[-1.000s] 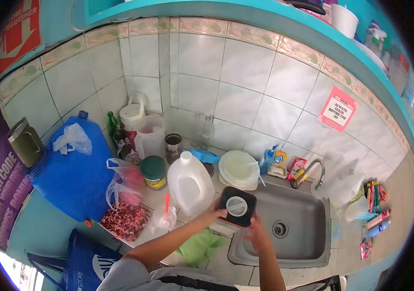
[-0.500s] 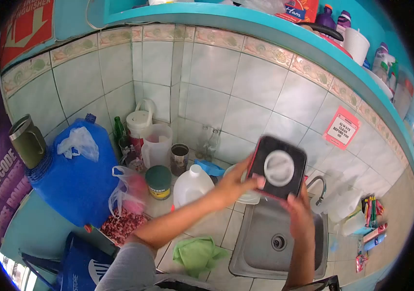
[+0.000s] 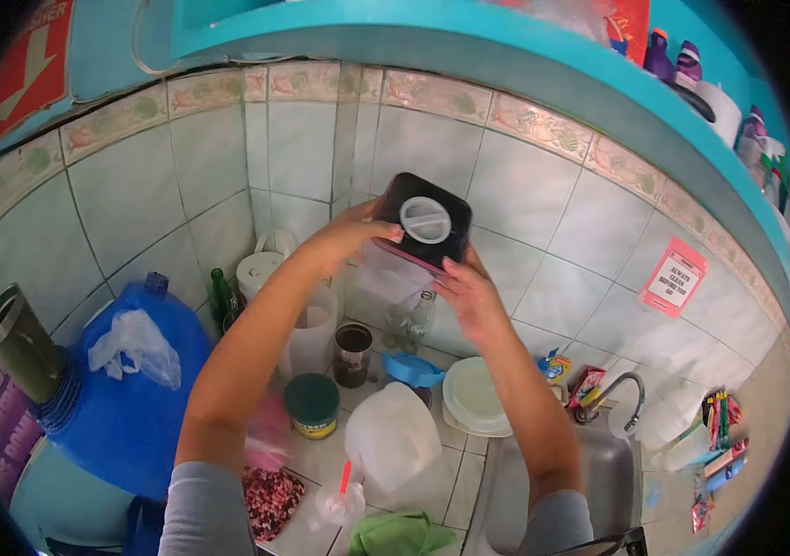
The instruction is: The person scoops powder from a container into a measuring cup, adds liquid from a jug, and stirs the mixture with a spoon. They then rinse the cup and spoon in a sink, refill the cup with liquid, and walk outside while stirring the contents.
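Both my hands hold a squarish container with a black lid (image 3: 455,248) and a round, pale twist knob (image 3: 426,221) on top. It is raised in front of the tiled wall, tilted so the lid faces me. My left hand (image 3: 363,233) grips its left side, thumb on the lid's edge. My right hand (image 3: 471,301) is closed on the lower right corner. Part of a see-through body shows under the lid. Below are clear glass bottles (image 3: 413,315), a steel tumbler (image 3: 352,355) and a green-lidded tin (image 3: 312,405).
A white plastic jug (image 3: 395,435) and a green cloth (image 3: 400,535) lie on the tiled counter. Stacked pale dishes (image 3: 478,397) stand beside the steel sink (image 3: 613,473). A big blue water container (image 3: 136,389) is at left. A turquoise shelf (image 3: 469,46) overhangs the wall.
Both hands have carried the container left and upward, from over the sink to before the wall above the bottles. The camera view has shifted, and the white jug now looks tipped.
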A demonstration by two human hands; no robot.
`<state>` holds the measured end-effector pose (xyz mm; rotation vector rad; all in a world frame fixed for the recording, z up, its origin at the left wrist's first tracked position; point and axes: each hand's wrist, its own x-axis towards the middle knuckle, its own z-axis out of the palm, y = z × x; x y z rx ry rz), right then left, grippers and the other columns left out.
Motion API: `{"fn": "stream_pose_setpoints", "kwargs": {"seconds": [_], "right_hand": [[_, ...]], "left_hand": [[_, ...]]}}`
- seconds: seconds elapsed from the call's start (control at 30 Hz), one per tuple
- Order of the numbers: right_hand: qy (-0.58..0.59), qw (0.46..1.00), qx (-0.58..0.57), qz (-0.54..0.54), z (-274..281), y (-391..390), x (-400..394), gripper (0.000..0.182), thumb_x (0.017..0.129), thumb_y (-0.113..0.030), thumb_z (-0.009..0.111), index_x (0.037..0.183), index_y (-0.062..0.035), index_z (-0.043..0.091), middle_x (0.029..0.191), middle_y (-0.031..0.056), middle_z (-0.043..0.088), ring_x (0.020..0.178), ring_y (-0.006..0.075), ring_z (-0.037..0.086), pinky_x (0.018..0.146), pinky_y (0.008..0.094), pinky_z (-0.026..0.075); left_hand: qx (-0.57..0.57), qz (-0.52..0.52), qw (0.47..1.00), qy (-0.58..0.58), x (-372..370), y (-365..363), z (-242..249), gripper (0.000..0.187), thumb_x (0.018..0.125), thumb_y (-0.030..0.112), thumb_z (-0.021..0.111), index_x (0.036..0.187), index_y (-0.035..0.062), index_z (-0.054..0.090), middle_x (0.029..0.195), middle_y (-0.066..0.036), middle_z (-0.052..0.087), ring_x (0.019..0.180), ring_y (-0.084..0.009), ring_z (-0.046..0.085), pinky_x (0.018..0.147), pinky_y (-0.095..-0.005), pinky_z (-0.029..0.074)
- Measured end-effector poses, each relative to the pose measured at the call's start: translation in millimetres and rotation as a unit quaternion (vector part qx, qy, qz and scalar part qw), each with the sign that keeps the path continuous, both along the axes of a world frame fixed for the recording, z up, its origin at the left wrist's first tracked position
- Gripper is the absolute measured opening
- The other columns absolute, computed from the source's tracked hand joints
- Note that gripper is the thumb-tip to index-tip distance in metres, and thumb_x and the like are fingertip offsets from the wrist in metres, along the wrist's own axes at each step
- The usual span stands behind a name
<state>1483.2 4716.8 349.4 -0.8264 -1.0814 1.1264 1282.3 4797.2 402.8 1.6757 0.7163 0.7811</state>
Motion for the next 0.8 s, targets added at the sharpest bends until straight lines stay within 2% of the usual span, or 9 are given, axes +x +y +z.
{"fn": "stream_pose_setpoints", "kwargs": {"seconds": [0.03,0.13,0.23,0.33,0.43,0.53,0.63,0.73,0.8], "right_hand": [[0.007,1.0,-0.007,0.005,-8.4,16.5,-4.2,0.068,0.079,-0.023,0.061,0.137,-0.0178,0.027,0.121,0.0008,0.048,0.107,0.0164,0.048,0.092,0.0343,0.035],[0.024,0.999,-0.035,0.013,-31.6,52.2,-13.3,0.067,0.079,-0.023,0.062,0.137,-0.0186,0.028,0.121,0.0008,0.048,0.107,0.0169,0.047,0.093,0.0348,0.034],[0.033,0.998,-0.054,0.015,-57.0,80.7,-18.4,0.067,0.079,-0.023,0.061,0.137,-0.0187,0.028,0.121,0.0011,0.047,0.107,0.0173,0.046,0.093,0.0346,0.033],[0.034,0.997,-0.065,0.022,-79.5,100.1,-20.0,0.071,0.078,-0.023,0.061,0.139,-0.0194,0.025,0.124,0.0015,0.044,0.111,0.0175,0.044,0.094,0.0348,0.031],[0.034,0.995,-0.089,0.029,-105.4,118.7,-19.6,0.078,0.076,-0.023,0.061,0.142,-0.0212,0.018,0.132,0.0021,0.039,0.117,0.0177,0.038,0.097,0.036,0.026],[0.049,0.991,-0.121,0.034,-130.8,132.1,-18.7,0.078,0.076,-0.022,0.061,0.141,-0.0221,0.02,0.132,0.0024,0.038,0.117,0.0184,0.038,0.097,0.0363,0.026],[0.061,0.988,-0.138,0.041,-148.7,133.5,-21.3,0.076,0.075,-0.021,0.061,0.14,-0.0217,0.021,0.131,0.0033,0.038,0.117,0.0186,0.037,0.097,0.0374,0.026],[0.063,0.986,-0.151,0.038,-163.5,133.6,-22.9,0.076,0.075,-0.021,0.061,0.14,-0.0206,0.022,0.13,0.0043,0.039,0.117,0.0185,0.036,0.097,0.0391,0.026],[0.053,0.983,-0.17,0.044,-179.5,139.0,-22.0,0.079,0.075,-0.021,0.062,0.141,-0.0204,0.019,0.13,0.005,0.038,0.118,0.0194,0.035,0.098,0.0405,0.025]], "left_hand": [[-0.007,0.022,1.0,0.004,-3.0,11.4,-5.2,0.081,0.069,0.035,0.067,0.138,0.0148,0.029,0.124,-0.004,0.048,0.118,-0.0212,0.039,0.091,-0.0511,0.033],[-0.035,0.014,0.999,0.025,-13.3,47.9,-25.3,0.079,0.068,0.035,0.067,0.136,0.0158,0.032,0.123,-0.004,0.047,0.118,-0.0216,0.038,0.091,-0.0502,0.033],[-0.047,0.05,0.997,0.039,-12.7,81.0,-52.1,0.077,0.066,0.036,0.067,0.134,0.0161,0.036,0.122,-0.004,0.049,0.118,-0.0222,0.038,0.092,-0.0504,0.031],[-0.031,0.032,0.996,0.083,-14.5,101.9,-69.8,0.07,0.068,0.038,0.065,0.13,0.0151,0.042,0.119,-0.004,0.051,0.116,-0.0218,0.039,0.093,-0.0497,0.029],[-0.037,0.108,0.992,0.054,-6.6,111.6,-88.7,0.044,0.073,0.033,0.062,0.107,0.0062,0.057,0.09,-0.004,0.062,0.091,-0.0137,0.055,0.083,-0.0329,0.037],[-0.065,0.149,0.982,0.096,0.1,112.8,-95.7,0.042,0.074,0.038,0.061,0.101,0.0062,0.06,0.086,-0.005,0.062,0.084,-0.015,0.057,0.082,-0.0336,0.037],[-0.076,0.153,0.971,0.166,3.1,146.2,-125.7,0.041,0.073,0.04,0.061,0.093,0.0047,0.064,0.08,-0.007,0.062,0.082,-0.0153,0.059,0.081,-0.0324,0.037],[-0.029,0.172,0.95,0.258,8.7,149.6,-134.2,0.042,0.072,0.043,0.059,0.081,0.0026,0.065,0.079,-0.009,0.063,0.083,-0.0173,0.061,0.085,-0.0367,0.036],[0.009,0.175,0.931,0.321,15.3,163.2,-147.6,0.045,0.072,0.043,0.056,0.084,0.0002,0.062,0.076,-0.01,0.063,0.079,-0.0199,0.062,0.087,-0.0419,0.035]]}}
